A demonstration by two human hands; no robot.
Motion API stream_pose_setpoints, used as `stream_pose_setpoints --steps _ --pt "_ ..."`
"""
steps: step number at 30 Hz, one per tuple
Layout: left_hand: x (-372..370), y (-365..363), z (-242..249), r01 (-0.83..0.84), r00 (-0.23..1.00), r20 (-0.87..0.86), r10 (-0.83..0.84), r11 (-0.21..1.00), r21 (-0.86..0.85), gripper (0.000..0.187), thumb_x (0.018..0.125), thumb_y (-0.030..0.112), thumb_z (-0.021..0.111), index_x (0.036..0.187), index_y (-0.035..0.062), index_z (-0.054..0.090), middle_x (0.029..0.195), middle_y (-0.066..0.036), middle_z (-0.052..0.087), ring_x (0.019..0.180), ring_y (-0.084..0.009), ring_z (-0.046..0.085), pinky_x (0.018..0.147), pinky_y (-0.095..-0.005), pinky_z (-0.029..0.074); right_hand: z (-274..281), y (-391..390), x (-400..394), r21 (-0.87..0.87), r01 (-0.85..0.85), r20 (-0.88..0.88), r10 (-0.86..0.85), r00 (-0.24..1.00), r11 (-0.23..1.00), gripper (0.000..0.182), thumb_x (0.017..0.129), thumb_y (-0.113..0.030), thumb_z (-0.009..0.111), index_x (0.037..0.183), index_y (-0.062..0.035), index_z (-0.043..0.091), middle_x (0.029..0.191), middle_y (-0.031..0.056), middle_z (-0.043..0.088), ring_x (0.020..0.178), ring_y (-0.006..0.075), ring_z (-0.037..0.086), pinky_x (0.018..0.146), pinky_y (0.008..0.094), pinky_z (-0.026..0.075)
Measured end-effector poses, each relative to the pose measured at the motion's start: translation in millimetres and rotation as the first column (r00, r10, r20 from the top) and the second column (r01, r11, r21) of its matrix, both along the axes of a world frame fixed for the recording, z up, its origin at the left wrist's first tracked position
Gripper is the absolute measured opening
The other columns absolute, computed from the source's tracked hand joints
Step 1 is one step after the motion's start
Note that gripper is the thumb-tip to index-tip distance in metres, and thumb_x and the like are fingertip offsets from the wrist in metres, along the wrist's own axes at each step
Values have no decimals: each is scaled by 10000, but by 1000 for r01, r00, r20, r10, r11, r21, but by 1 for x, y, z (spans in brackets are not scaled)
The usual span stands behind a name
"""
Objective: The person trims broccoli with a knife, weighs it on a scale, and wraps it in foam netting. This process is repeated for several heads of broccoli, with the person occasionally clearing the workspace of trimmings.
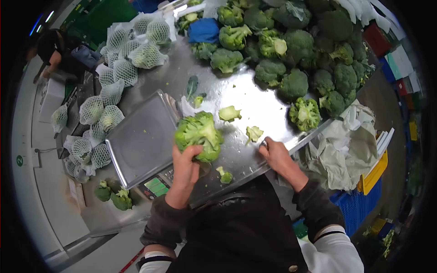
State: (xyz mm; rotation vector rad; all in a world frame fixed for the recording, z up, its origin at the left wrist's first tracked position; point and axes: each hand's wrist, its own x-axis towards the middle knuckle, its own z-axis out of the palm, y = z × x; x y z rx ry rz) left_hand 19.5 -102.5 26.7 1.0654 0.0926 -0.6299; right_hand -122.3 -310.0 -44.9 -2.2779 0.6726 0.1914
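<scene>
My left hand (184, 168) is wrapped round a broccoli head (203, 133), its pale cut stem side turned up toward me. Over the steel table's front edge, my right hand (278, 158) is closed; a small dark, shiny bit shows at its fingers, too little to name. Just beyond those fingertips lies a cut stem piece (254, 133), and a second stem chunk (229, 113) rests farther back. A small floret (224, 175) lies on the steel between my hands. Behind the held head are a loose leaf (192, 85) and a white scrap.
A weighing scale (143, 136) with a steel tray stands left of my hand. Broccoli heads in white foam nets (125, 73) line the left side. A large broccoli pile (298, 45) and blue cloth (203, 31) lie at the back. Another person (57, 52) is at far left.
</scene>
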Motion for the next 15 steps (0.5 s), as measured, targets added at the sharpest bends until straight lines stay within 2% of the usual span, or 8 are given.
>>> stream_pose_setpoints --steps 2,5,7,8,10,11,12,15 --pt "1 2 -15 -2 1000 -12 2 999 -41 662 646 -71 520 1282 20 359 1198 -120 483 1118 -257 488 934 -352 430 7 3 9 168 5 45 -12 999 986 274 840 -234 532 864 38 518 709 234 588 698 422 572 628 454 447" --pt "-1 2 -6 76 993 102 -62 987 -144 942 536 -55 642 1378 78 242 1289 -101 403 1202 -277 419 1016 -374 354 20 7 10 262 34 107 -64 992 964 247 835 -221 554 851 23 515 655 210 558 613 362 570 569 400 432" --pt "1 5 -1 96 982 173 -75 989 -115 973 520 -43 669 1382 81 234 1291 -103 405 1208 -276 415 1020 -379 350 28 4 10 354 1 238 -91 967 935 221 835 -215 568 847 -1 513 559 151 493 497 271 509 504 346 397" --pt "2 8 1 110 966 243 -86 990 -87 1005 504 -31 696 1385 85 226 1292 -105 406 1215 -275 412 1024 -384 347 36 3 10 357 -7 241 -85 967 934 221 835 -215 568 847 -1 513 559 151 493 497 271 509 504 346 397" --pt "5 13 -1 115 958 270 -96 992 -58 1033 498 -16 735 1388 91 221 1314 -108 388 1233 -272 397 1031 -393 338 54 4 7 372 -147 319 22 947 917 193 836 -206 573 835 -24 510 508 94 431 441 207 427 466 306 355" --pt "6 14 -3 96 937 340 -83 995 -22 1024 512 9 753 1386 91 227 1322 -105 379 1234 -268 395 1030 -391 337 65 5 7 377 -191 272 89 958 906 203 835 -222 577 820 -31 511 516 107 468 443 263 473 469 342 380" --pt "7 15 -5 75 910 408 -73 997 11 1015 526 33 772 1384 92 232 1331 -102 371 1236 -265 394 1030 -388 337 68 7 7 379 -196 274 92 957 904 203 835 -222 577 820 -31 511 516 107 468 443 263 473 469 342 380" --pt "5 14 -9 4 854 517 -65 993 118 971 555 88 794 1372 99 269 1343 -92 357 1243 -256 383 1028 -385 336 75 11 9 259 -318 280 245 928 912 250 830 -273 581 801 -35 511 567 158 538 561 380 547 507 432 417"
